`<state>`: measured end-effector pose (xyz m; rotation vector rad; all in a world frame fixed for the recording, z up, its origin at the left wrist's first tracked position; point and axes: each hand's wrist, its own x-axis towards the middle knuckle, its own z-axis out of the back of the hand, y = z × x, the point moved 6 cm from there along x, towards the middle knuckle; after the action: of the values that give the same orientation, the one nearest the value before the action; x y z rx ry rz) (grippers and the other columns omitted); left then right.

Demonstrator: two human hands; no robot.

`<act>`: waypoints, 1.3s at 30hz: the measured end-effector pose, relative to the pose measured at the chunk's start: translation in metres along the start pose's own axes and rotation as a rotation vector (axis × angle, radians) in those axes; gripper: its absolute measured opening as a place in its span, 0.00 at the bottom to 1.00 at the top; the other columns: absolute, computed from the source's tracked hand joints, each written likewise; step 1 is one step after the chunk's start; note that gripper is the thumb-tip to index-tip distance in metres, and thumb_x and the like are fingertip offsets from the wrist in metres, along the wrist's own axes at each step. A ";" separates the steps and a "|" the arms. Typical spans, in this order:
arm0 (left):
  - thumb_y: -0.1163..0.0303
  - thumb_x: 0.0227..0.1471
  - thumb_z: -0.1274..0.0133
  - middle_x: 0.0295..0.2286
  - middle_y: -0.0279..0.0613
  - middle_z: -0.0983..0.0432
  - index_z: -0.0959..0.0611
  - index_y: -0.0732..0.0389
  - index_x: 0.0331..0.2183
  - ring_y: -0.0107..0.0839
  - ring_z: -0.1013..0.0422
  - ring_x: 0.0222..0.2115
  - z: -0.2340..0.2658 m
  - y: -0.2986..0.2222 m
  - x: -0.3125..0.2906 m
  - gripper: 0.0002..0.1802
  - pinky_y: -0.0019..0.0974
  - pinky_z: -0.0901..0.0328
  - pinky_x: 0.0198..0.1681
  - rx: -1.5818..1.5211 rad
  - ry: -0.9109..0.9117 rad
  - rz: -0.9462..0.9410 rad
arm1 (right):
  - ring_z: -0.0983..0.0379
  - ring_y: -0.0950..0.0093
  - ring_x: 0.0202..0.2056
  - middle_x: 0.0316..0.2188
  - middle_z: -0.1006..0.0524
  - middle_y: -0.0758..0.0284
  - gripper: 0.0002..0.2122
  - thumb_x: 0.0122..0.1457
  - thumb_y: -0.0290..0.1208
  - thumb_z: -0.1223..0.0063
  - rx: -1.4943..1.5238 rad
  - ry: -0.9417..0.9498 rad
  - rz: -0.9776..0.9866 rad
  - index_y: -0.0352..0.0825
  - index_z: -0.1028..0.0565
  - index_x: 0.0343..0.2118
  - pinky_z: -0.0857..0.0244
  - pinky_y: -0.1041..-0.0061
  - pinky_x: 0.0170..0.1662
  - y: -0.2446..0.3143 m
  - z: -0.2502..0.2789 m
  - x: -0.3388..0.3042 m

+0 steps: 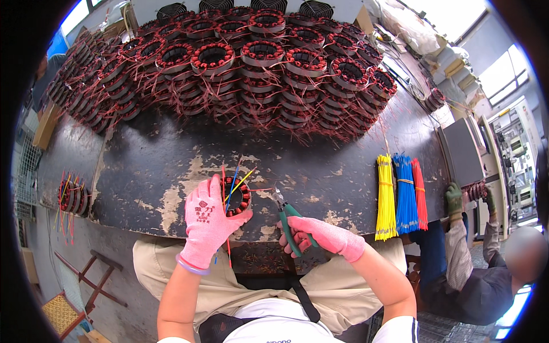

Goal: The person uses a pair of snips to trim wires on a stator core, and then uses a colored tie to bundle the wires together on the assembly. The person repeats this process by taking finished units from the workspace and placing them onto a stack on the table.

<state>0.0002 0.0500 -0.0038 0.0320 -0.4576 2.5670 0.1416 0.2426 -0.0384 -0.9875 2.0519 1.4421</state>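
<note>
Scuffed black worktop: at its near edge the left hand has fingers curled around a wound stator; right hand, fingers wrapped on green-handled cutters, just beside.

A motor-winding workshop is being shown. A long, dark, badly worn surface is being taken up along its far side by stacks of wound stators with red copper coils and trailing leads. Bundles of yellow wires, blue wires and red wires are being kept at the near edge. At the right end, a second gloved worker is being seated beside grey machinery.
</note>
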 end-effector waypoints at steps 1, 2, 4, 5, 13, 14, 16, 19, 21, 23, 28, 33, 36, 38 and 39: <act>0.39 0.34 0.30 0.50 0.52 0.30 0.31 0.68 0.58 0.49 0.31 0.51 0.000 0.000 -0.001 0.59 0.50 0.39 0.57 -0.005 -0.002 0.002 | 0.21 0.72 0.38 0.42 0.21 0.62 0.26 0.72 0.50 0.61 -0.029 -0.006 0.023 0.31 0.34 0.61 0.26 0.74 0.43 0.003 -0.001 0.000; 0.41 0.34 0.29 0.49 0.52 0.30 0.31 0.68 0.58 0.49 0.31 0.51 0.001 0.001 -0.001 0.58 0.49 0.38 0.57 -0.003 -0.007 0.001 | 0.21 0.72 0.37 0.41 0.21 0.63 0.26 0.72 0.50 0.61 -0.059 -0.011 0.046 0.31 0.33 0.60 0.27 0.74 0.43 0.008 -0.004 -0.001; 0.44 0.35 0.28 0.49 0.52 0.30 0.31 0.68 0.58 0.50 0.31 0.50 0.004 -0.001 -0.001 0.57 0.49 0.37 0.56 0.008 -0.017 -0.008 | 0.22 0.74 0.35 0.39 0.22 0.64 0.26 0.71 0.50 0.61 -0.105 -0.042 0.090 0.31 0.33 0.58 0.27 0.75 0.41 0.010 -0.004 -0.001; 0.44 0.35 0.28 0.49 0.52 0.30 0.31 0.68 0.58 0.50 0.31 0.50 0.004 -0.002 -0.002 0.57 0.49 0.37 0.56 0.006 -0.020 -0.007 | 0.23 0.75 0.34 0.38 0.22 0.65 0.25 0.71 0.50 0.60 -0.125 -0.069 0.107 0.31 0.32 0.57 0.28 0.76 0.40 0.009 -0.003 0.000; 0.39 0.34 0.30 0.50 0.53 0.30 0.31 0.69 0.58 0.50 0.31 0.50 0.000 0.001 -0.002 0.59 0.50 0.38 0.57 -0.017 -0.030 0.003 | 0.26 0.78 0.33 0.36 0.23 0.68 0.23 0.70 0.50 0.57 -0.248 -0.221 0.152 0.33 0.31 0.53 0.30 0.76 0.38 0.013 0.006 -0.003; 0.39 0.34 0.30 0.50 0.53 0.30 0.31 0.69 0.58 0.50 0.31 0.50 -0.002 0.002 -0.001 0.59 0.50 0.38 0.57 -0.011 -0.024 0.006 | 0.26 0.78 0.33 0.36 0.23 0.67 0.23 0.69 0.51 0.56 -0.299 -0.238 0.158 0.32 0.30 0.52 0.30 0.75 0.38 0.014 0.016 -0.007; 0.39 0.34 0.30 0.50 0.54 0.30 0.31 0.69 0.59 0.50 0.31 0.51 -0.004 0.010 -0.001 0.59 0.50 0.39 0.58 0.004 -0.013 0.014 | 0.23 0.71 0.39 0.43 0.21 0.63 0.25 0.69 0.50 0.55 -0.614 -0.443 0.123 0.30 0.31 0.55 0.29 0.69 0.44 0.023 0.041 -0.023; 0.39 0.35 0.31 0.51 0.54 0.30 0.32 0.69 0.59 0.50 0.32 0.52 0.004 0.020 0.000 0.59 0.49 0.39 0.58 0.013 -0.033 0.030 | 0.25 0.51 0.49 0.50 0.24 0.49 0.24 0.67 0.44 0.53 -1.167 -0.871 0.536 0.28 0.32 0.57 0.31 0.57 0.52 0.061 0.051 -0.062; 0.44 0.35 0.28 0.52 0.55 0.30 0.32 0.70 0.59 0.52 0.31 0.52 0.009 0.028 0.002 0.58 0.47 0.37 0.58 0.002 -0.035 0.067 | 0.26 0.48 0.48 0.49 0.25 0.48 0.25 0.65 0.46 0.50 -1.197 -0.897 0.548 0.28 0.30 0.55 0.31 0.56 0.51 0.055 0.067 -0.055; 0.45 0.35 0.28 0.52 0.56 0.30 0.32 0.69 0.59 0.52 0.31 0.52 0.010 0.039 0.000 0.58 0.48 0.37 0.58 0.011 -0.052 0.080 | 0.26 0.48 0.47 0.48 0.25 0.48 0.26 0.64 0.47 0.50 -1.176 -0.948 0.392 0.28 0.30 0.54 0.31 0.56 0.50 0.067 0.050 -0.059; 0.41 0.34 0.29 0.53 0.57 0.30 0.31 0.69 0.59 0.52 0.32 0.54 0.015 0.040 0.001 0.59 0.49 0.39 0.60 -0.017 -0.033 0.092 | 0.21 0.56 0.35 0.31 0.19 0.56 0.20 0.61 0.47 0.45 -1.135 -0.978 0.205 0.30 0.25 0.40 0.29 0.60 0.43 0.046 0.070 -0.060; 0.46 0.32 0.26 0.53 0.54 0.29 0.31 0.70 0.59 0.51 0.31 0.53 0.029 0.075 -0.004 0.58 0.47 0.37 0.58 -0.087 -0.026 0.094 | 0.35 0.86 0.25 0.24 0.28 0.77 0.16 0.64 0.44 0.47 -0.453 -0.711 0.296 0.34 0.21 0.37 0.40 0.82 0.28 0.060 0.059 -0.083; 0.47 0.32 0.26 0.54 0.54 0.29 0.31 0.71 0.59 0.50 0.31 0.54 0.045 0.104 -0.008 0.59 0.46 0.36 0.58 -0.076 -0.002 0.167 | 0.38 0.89 0.24 0.24 0.30 0.79 0.18 0.66 0.43 0.48 -0.252 -0.522 0.328 0.35 0.21 0.50 0.43 0.87 0.27 0.086 0.021 -0.092; 0.48 0.32 0.26 0.54 0.55 0.29 0.30 0.71 0.59 0.50 0.31 0.54 0.050 0.130 -0.012 0.58 0.45 0.36 0.58 -0.059 -0.033 0.199 | 0.35 0.85 0.24 0.23 0.29 0.77 0.17 0.66 0.44 0.49 -0.408 -0.429 0.370 0.34 0.21 0.43 0.41 0.83 0.28 0.108 -0.018 -0.067; 0.48 0.32 0.25 0.54 0.55 0.29 0.30 0.71 0.59 0.50 0.31 0.54 0.060 0.143 -0.016 0.58 0.45 0.36 0.58 -0.052 -0.059 0.235 | 0.33 0.81 0.23 0.23 0.28 0.73 0.16 0.66 0.44 0.49 -0.502 -0.396 0.419 0.33 0.21 0.40 0.38 0.79 0.28 0.120 -0.043 -0.046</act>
<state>-0.0627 -0.0929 0.0061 0.0368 -0.5812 2.7889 0.0823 0.2403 0.0835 -0.3816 1.6938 2.2359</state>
